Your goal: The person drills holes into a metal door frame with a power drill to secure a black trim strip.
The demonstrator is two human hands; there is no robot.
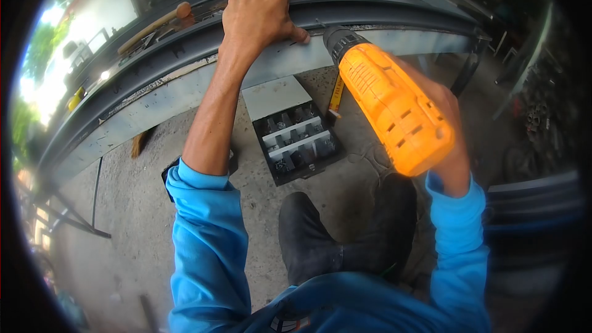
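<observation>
My left hand (262, 17) is closed over the top of a long dark metal beam (394, 12), its thumb pointing right toward the drill. In my right hand (449, 108) is an orange cordless drill (394, 102), which covers most of the fingers. The drill's black chuck (341, 42) reaches the front of the beam, and a thin bit sticks out against the dark metal, a little right of my left thumb. A pale strip (407, 42) runs along the beam's front side.
A case of small parts (279, 97) lies open on the concrete floor (135, 228) below the beam, near a yellow level-like bar (336, 95). A wooden-handled hammer (154, 28) rests on the bench at the left. A metal stand leg (97, 197) is at lower left.
</observation>
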